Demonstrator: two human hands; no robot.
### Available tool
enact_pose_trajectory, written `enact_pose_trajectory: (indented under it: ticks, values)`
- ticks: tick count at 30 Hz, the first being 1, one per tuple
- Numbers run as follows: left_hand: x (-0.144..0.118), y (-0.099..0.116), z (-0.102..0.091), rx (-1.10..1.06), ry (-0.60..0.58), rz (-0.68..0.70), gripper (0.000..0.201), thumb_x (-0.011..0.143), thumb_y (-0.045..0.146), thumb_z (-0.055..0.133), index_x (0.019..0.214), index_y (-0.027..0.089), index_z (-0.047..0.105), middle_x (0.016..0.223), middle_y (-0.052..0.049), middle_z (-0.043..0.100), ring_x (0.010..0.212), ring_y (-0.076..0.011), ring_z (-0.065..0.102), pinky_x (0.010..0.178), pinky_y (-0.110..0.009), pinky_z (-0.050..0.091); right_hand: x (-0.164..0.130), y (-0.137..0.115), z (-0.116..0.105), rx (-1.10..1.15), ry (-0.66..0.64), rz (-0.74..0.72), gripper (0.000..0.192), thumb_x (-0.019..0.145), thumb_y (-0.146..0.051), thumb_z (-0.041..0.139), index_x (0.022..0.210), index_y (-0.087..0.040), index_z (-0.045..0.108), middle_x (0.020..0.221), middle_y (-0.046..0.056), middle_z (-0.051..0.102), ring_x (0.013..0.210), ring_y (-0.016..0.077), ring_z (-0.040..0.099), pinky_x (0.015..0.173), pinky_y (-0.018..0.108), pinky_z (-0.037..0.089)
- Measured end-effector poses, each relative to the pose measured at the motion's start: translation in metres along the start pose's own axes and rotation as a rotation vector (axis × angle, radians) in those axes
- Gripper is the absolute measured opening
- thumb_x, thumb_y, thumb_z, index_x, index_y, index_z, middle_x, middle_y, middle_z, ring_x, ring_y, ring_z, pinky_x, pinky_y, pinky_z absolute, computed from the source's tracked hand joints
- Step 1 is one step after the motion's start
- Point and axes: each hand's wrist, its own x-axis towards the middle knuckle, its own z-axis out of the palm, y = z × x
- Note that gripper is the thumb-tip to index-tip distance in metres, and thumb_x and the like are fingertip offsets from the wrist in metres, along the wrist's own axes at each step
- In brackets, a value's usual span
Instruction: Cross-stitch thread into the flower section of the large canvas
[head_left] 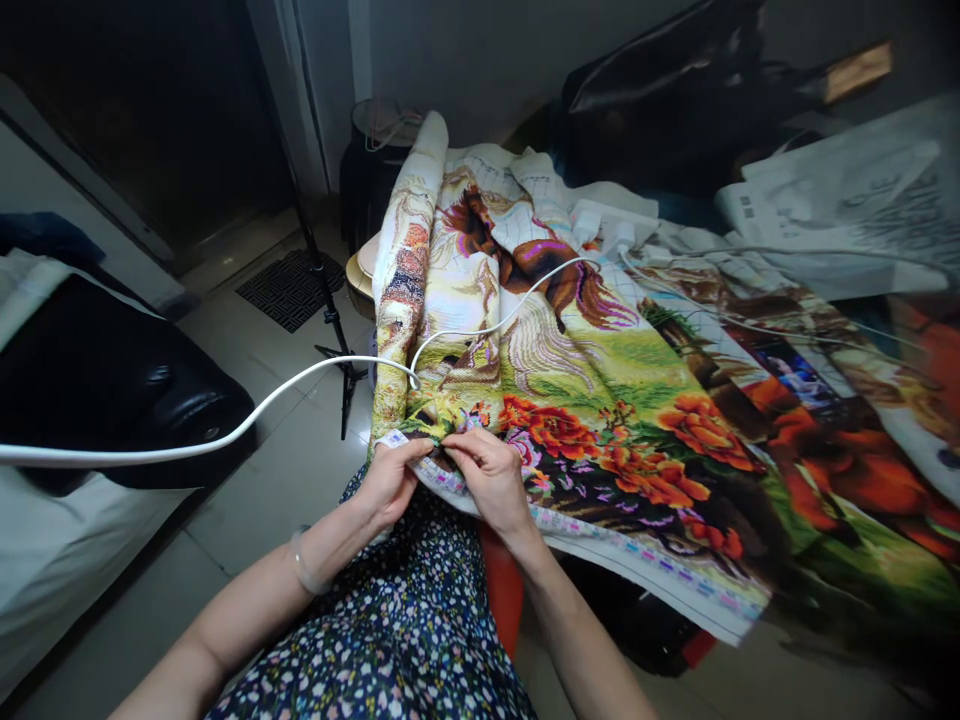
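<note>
Two hands (pixel 442 480) on one embroidered canvas (pixel 600 400)

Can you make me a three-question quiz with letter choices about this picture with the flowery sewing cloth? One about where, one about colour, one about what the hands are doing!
1. Where are both hands?
A. at the near edge of the embroidered cloth
B. on the floor
C. on the tripod

2. What colour are the big flowers?
A. blue
B. orange-red
C. black

3. What are the hands doing?
A. hanging free
B. pinching the cloth
C. holding the white cable

Answers: 1 A, the left hand and right hand meet at its border. 2 B, they are orange-red. 3 B, the fingers press on the fabric.
</note>
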Motion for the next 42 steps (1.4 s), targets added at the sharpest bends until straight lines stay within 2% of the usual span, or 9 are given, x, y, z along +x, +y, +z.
enact_pose_trajectory:
  ticks: [19, 24, 31, 36, 39, 42]
  values:
    - [-0.001, 0.0, -0.001, 0.002, 0.011, -0.017, 0.021, 0.054, 0.011, 0.078, 0.074, 0.011, 0.07, 0.071, -0.003, 0.071, 0.065, -0.0129, 0.062, 0.072, -0.027, 0.049, 0.002, -0.002, 0.002, 0.02, -0.001, 0.014, 0.018, 0.086, -0.019, 0.055, 0.081, -0.018, 0.072, 0.073, 0.004, 0.062, 0.068, 0.0153, 0.059, 0.062, 0.027, 0.047]
    - [0.0, 0.0, -0.001, 0.015, 0.006, -0.011, 0.022, 0.055, 0.013, 0.079, 0.074, 0.012, 0.07, 0.072, -0.002, 0.071, 0.067, -0.0133, 0.062, 0.076, -0.029, 0.049, 0.002, -0.001, 0.001, -0.008, -0.012, 0.0, 0.017, 0.086, -0.017, 0.055, 0.082, -0.019, 0.071, 0.075, 0.004, 0.064, 0.07, 0.0158, 0.061, 0.065, 0.027, 0.048]
    - [-0.001, -0.005, 0.0, 0.006, -0.001, -0.016, 0.026, 0.056, 0.014, 0.08, 0.079, 0.012, 0.07, 0.078, -0.004, 0.072, 0.072, -0.0159, 0.064, 0.078, -0.031, 0.049, -0.004, -0.009, 0.004, -0.203, 0.021, 0.015, 0.02, 0.089, -0.015, 0.05, 0.089, -0.019, 0.07, 0.083, 0.007, 0.066, 0.075, 0.019, 0.063, 0.071, 0.03, 0.05]
    - [-0.005, -0.006, 0.003, 0.033, -0.042, 0.009, 0.025, 0.057, 0.012, 0.078, 0.081, 0.011, 0.071, 0.081, -0.005, 0.072, 0.075, -0.017, 0.064, 0.078, -0.031, 0.048, -0.005, -0.023, 0.011, -0.358, 0.032, -0.04, 0.027, 0.091, -0.01, 0.043, 0.104, -0.017, 0.066, 0.091, 0.009, 0.064, 0.083, 0.0207, 0.062, 0.075, 0.031, 0.05]
    - [-0.006, -0.007, 0.003, 0.051, -0.055, 0.025, 0.026, 0.056, 0.01, 0.076, 0.081, 0.011, 0.07, 0.081, -0.005, 0.071, 0.076, -0.0171, 0.063, 0.078, -0.03, 0.047, -0.003, -0.025, 0.014, -0.532, 0.006, -0.039, 0.024, 0.09, -0.013, 0.047, 0.098, -0.021, 0.068, 0.091, 0.009, 0.058, 0.084, 0.0217, 0.058, 0.072, 0.031, 0.049]
    - [-0.005, -0.009, 0.003, 0.068, -0.035, 0.042, 0.027, 0.054, 0.007, 0.073, 0.08, 0.012, 0.069, 0.08, -0.003, 0.07, 0.075, -0.0165, 0.062, 0.076, -0.029, 0.045, 0.001, -0.022, 0.015, -0.594, -0.015, -0.062, 0.019, 0.087, -0.014, 0.053, 0.091, -0.021, 0.069, 0.106, 0.012, 0.055, 0.097, 0.0257, 0.055, 0.073, 0.033, 0.05]
